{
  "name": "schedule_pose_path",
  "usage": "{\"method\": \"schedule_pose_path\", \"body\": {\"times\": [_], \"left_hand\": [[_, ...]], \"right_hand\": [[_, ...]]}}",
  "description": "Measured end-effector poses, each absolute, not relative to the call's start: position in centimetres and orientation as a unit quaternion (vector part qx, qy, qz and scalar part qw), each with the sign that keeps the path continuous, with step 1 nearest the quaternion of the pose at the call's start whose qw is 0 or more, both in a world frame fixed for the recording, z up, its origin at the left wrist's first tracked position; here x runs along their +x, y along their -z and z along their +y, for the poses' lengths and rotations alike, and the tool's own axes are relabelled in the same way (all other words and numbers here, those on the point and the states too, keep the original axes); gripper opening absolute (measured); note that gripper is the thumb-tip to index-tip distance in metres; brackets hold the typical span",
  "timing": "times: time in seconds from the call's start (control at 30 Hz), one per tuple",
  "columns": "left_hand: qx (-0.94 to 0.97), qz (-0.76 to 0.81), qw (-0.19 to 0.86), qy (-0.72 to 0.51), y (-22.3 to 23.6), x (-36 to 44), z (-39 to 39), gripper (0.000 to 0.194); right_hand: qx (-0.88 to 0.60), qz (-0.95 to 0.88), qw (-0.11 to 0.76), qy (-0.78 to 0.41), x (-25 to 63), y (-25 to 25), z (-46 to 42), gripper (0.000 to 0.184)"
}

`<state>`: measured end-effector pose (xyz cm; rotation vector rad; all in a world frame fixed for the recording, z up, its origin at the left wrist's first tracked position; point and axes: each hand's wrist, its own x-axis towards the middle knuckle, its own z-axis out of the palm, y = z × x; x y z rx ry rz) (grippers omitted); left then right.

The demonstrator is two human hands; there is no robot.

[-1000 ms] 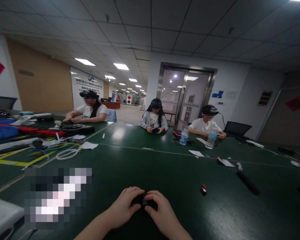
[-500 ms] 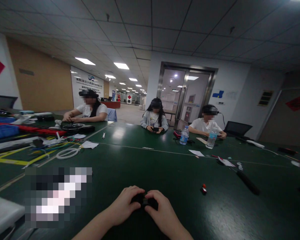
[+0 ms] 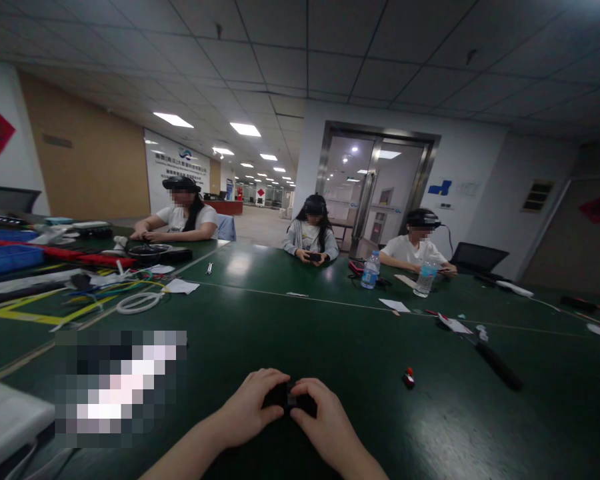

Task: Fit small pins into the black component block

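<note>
Close in front of me, both hands close round a small dark object [image 3: 291, 400] low over the green table [image 3: 260, 340]. My left hand [image 3: 253, 407] grips its left side, with the thumb at the near edge and the fingers along the far edge. On the other side my right hand [image 3: 325, 413] pinches it in the same way. The object is black and mostly covered by my fingers, so its kind cannot be made out. To the right of my hands lies a small red and white item [image 3: 409, 378].
Two water bottles [image 3: 371, 270] stand toward the far right. A black-handled tool [image 3: 499, 366] lies at right. A blue bin [image 3: 10, 260], wires and a coiled white cable [image 3: 139, 303] fill the left. A white box [image 3: 13, 423] sits near left. Three people [image 3: 311, 233] sit opposite.
The view has shifted slightly, so the scene sits a little further right. Both hands keep their hold on the dark object, with hardly any movement of the fingers.
</note>
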<state>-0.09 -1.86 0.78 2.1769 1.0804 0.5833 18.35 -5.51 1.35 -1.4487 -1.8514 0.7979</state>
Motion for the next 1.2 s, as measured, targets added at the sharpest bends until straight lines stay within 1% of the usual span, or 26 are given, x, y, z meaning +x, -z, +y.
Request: {"method": "schedule_pose_path", "body": {"times": [0.13,0.3,0.4,0.53,0.63,0.73,0.93,1.2], "left_hand": [[0.828,0.41,0.314,-0.218,-1.1,0.0,-2.0,0.046],[0.828,0.405,0.318,-0.221,-1.2,-0.1,-2.0,0.047],[0.827,0.408,0.318,-0.222,-1.0,-0.2,-1.9,0.047],[0.826,0.41,0.32,-0.217,-0.8,-0.2,-1.9,0.05],[0.831,0.405,0.312,-0.22,-0.9,-0.1,-1.9,0.046],[0.836,0.401,0.303,-0.223,-0.7,-0.1,-1.9,0.043],[0.835,0.397,0.303,-0.231,-0.3,-0.1,-1.7,0.045],[0.835,0.402,0.302,-0.225,-0.8,-0.1,-1.9,0.039]], "right_hand": [[-0.549,-0.706,0.329,-0.303,18.4,-1.4,-5.6,0.029],[-0.559,-0.705,0.315,-0.302,18.4,-1.1,-5.5,0.022],[-0.562,-0.703,0.31,-0.306,18.4,-1.2,-5.5,0.021],[-0.563,-0.7,0.311,-0.309,18.4,-1.5,-5.6,0.026],[-0.559,-0.701,0.319,-0.307,18.5,-1.4,-5.6,0.028],[-0.56,-0.704,0.324,-0.294,18.4,-1.3,-5.6,0.026],[-0.559,-0.704,0.324,-0.295,18.4,-1.4,-5.6,0.022],[-0.559,-0.706,0.311,-0.303,18.4,-1.4,-5.7,0.02]]}}
